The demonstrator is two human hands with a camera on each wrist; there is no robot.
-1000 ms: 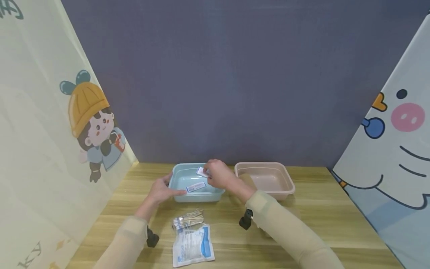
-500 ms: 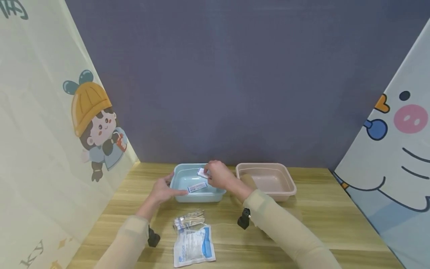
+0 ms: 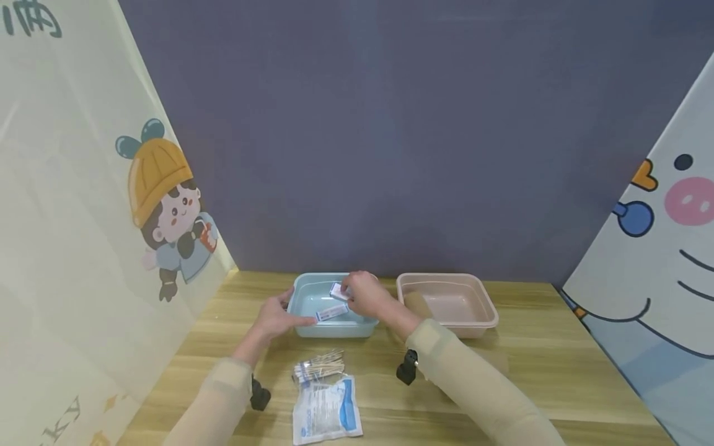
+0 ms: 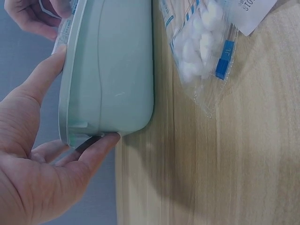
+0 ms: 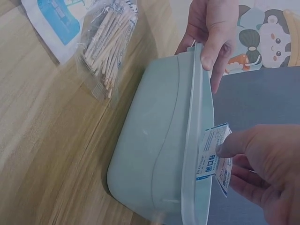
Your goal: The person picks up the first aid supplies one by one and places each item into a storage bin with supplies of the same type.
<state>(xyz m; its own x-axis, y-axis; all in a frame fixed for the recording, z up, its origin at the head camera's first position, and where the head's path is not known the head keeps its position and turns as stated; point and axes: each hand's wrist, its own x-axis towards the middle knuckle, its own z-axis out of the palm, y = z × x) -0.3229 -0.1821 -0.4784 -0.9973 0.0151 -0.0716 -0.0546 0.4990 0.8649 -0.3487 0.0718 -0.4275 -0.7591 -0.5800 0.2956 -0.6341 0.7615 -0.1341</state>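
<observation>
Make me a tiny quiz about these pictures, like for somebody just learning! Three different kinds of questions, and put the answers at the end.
1. True or false: the swabs lie on the table.

2. Pick one. The left hand holds:
A) the pink tub
B) the blue tub
C) the swabs

3. How many little white boxes show in the head view?

Key:
1. True.
2. B.
3. Two.

left hand point(image 3: 276, 316): bare | right hand point(image 3: 367, 296): bare | sleeves point(image 3: 482, 381): long, pale beige | wrist blocks point(image 3: 407, 368): small, black
</observation>
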